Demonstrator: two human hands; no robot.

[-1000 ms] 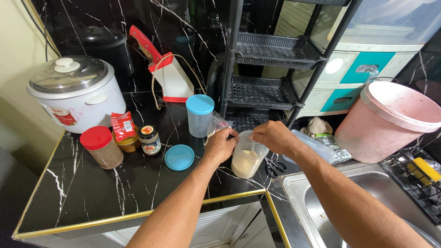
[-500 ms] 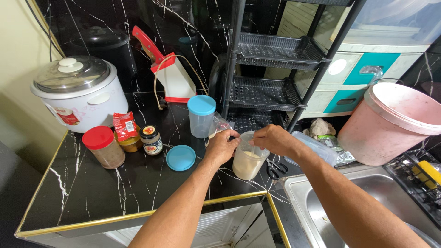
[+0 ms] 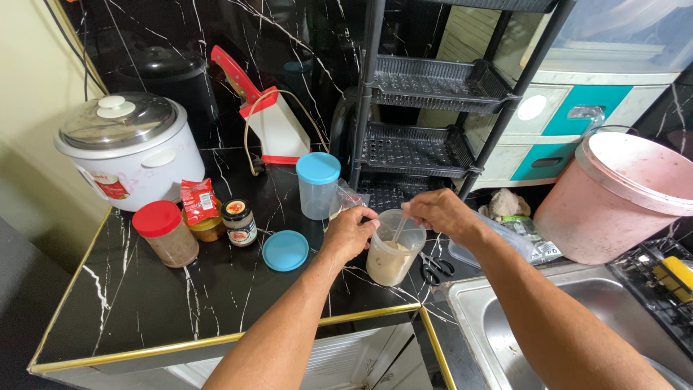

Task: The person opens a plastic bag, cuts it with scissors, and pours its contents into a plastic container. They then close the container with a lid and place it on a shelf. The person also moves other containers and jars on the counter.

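While my left hand [image 3: 351, 232] steadied the clear plastic container [image 3: 393, 249] by its rim, that grip was wrapped around the near edge. My right hand [image 3: 435, 211] pinched a thin utensil [image 3: 399, 230] dipping into the beige powder inside. The container stood on the black marble table [image 3: 144, 310], near its front corner beside the sink [image 3: 491, 325]. A blue lid [image 3: 285, 250] lay just left of it, and scissors [image 3: 435, 267] lay to its right.
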